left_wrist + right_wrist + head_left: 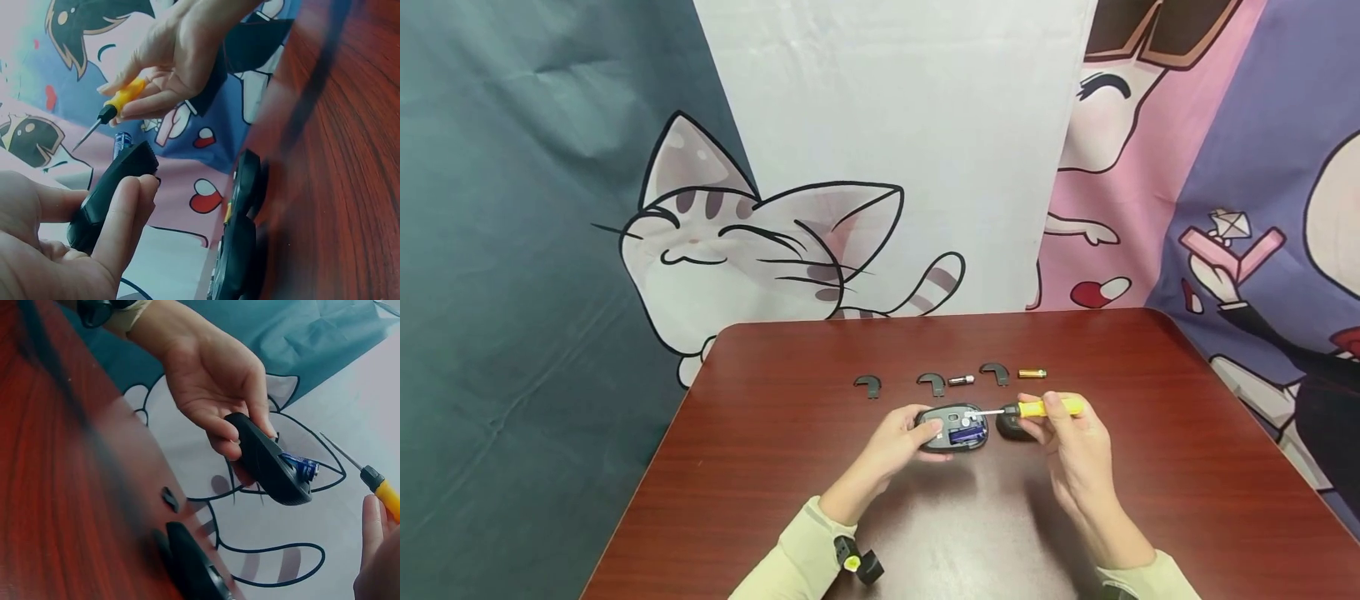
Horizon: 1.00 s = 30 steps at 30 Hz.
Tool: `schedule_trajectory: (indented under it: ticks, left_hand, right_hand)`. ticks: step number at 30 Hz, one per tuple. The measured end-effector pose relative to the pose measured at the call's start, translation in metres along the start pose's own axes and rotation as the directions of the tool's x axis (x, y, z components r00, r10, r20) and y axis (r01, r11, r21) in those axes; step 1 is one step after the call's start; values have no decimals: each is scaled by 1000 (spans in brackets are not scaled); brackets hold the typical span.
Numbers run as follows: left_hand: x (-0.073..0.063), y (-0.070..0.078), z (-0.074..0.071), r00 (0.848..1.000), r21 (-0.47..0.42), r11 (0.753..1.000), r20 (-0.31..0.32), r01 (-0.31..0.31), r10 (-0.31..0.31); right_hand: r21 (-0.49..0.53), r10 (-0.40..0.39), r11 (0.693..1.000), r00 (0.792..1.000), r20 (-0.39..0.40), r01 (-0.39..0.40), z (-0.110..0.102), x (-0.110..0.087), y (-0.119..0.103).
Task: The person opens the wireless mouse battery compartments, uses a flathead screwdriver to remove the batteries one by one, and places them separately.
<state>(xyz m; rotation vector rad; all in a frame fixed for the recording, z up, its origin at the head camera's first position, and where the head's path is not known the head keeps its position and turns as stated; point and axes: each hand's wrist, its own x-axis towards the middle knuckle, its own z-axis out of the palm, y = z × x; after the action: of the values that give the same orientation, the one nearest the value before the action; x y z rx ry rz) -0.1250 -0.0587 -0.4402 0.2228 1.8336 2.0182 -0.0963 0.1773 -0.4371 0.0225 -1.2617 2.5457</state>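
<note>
My left hand (883,446) grips a dark computer mouse (936,416) above the table, its underside facing up. The thumb lies over the underside while the other fingers support it from below. A blue battery (301,467) sticks up at a slant from the open battery compartment. In my right hand (1084,458) is a small screwdriver with a yellow handle (1032,409), pinched between thumb and fingers. Its metal shaft points left, and the tip overlaps the right end of the mouse in the head view. Both wrist views show a gap between tip and battery.
Behind the hands lie three dark curved covers (932,382), a silvery battery (961,380) and a gold-coloured battery (1032,373). Another black mouse (1009,427) sits on the brown table (760,467) partly behind my right hand. Printed cloth hangs beyond the far edge.
</note>
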Motion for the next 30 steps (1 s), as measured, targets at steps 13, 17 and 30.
schedule_trajectory:
  ticks: [13,17,30]
  left_hand:
    - [-2,0,-9,1000,-34,999,5,-2,3]
    - [-3,2,-11,1000,-37,999,6,6,-6]
    - [-6,2,-14,1000,-17,1000,-6,-7,7]
  right_hand:
    - [69,2,998,1000,1,-2,-12,10,-9]
    - [61,-1,998,1000,-13,2,-19,12,-12]
    - [-34,3,999,997,-83,-6,-44,19,-23]
